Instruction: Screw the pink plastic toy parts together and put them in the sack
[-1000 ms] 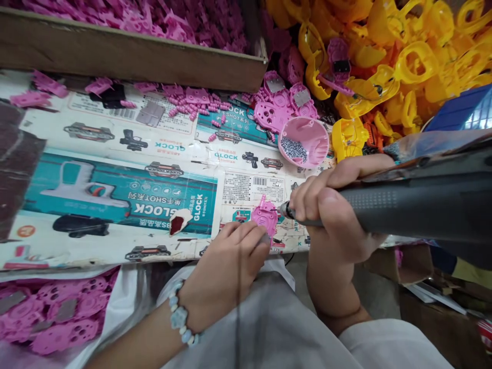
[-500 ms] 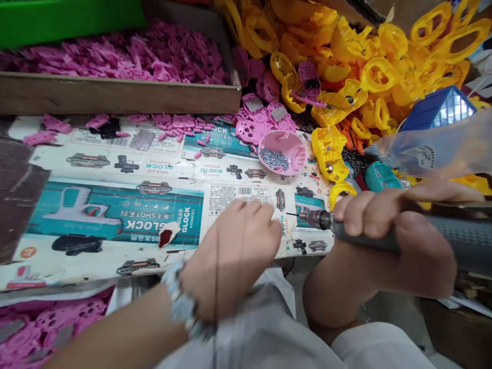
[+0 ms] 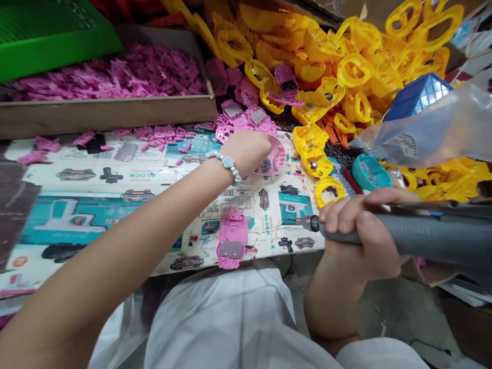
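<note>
My right hand [image 3: 357, 228] is wrapped round a grey electric screwdriver [image 3: 418, 238] whose tip [image 3: 303, 222] points left over the printed cardboard [image 3: 115, 189]. My left hand [image 3: 249, 149] reaches forward into a pink bowl [image 3: 277, 156] of small metal screws; its fingers curl down into the bowl and I cannot see what they hold. A pink plastic toy part [image 3: 232, 240] with a metal plate lies flat near the front edge of the cardboard, between my two arms and touched by neither hand.
A wooden tray [image 3: 107, 110] of small pink pieces sits at the back left under a green lid [image 3: 46, 31]. Yellow plastic shells [image 3: 346, 66] pile up at the back right. Several pink parts [image 3: 242, 115] lie behind the bowl. A teal dish [image 3: 369, 174] of screws and a plastic bag [image 3: 430, 128] are on the right.
My left hand let go of the pink part near the front edge and reached forward into the screw bowl. The screwdriver tip drew back to the right, away from the part.
</note>
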